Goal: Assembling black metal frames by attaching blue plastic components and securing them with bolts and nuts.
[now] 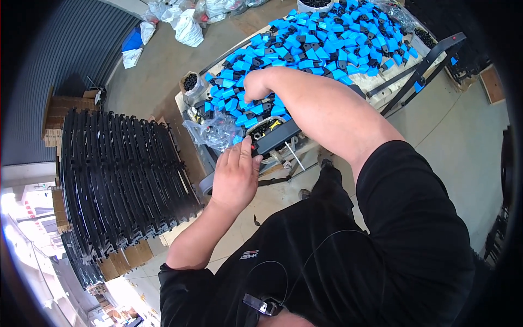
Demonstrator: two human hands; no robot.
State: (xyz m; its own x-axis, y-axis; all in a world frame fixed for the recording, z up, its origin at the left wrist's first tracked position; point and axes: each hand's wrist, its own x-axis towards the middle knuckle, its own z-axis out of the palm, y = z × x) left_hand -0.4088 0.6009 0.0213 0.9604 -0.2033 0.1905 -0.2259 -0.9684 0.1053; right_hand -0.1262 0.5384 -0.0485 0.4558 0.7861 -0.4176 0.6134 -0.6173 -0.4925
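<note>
A dark grey metal bar point(277, 136) lies across the near edge of a worktable. My left hand point(235, 175) is closed around its left end, where a small red spot shows by the fingertips. Across the body reaches my right arm, and my right hand point(257, 85) is down at the left part of a large heap of blue and black plastic parts point(321, 43). Its fingers are mostly hidden, so what they hold cannot be made out. Just beyond the bar sits a container of small black pieces point(261, 131) with a yellow item point(274, 125) on it. A thin white rod point(295, 156) sticks out below the bar.
A clear plastic bag point(215, 131) lies at the table's left corner, near a white tub of black pieces point(190, 83). Stacked black curved frames point(122, 174) stand at left. A dark frame arm point(430, 62) rises at right. White sacks point(188, 28) lie farther back.
</note>
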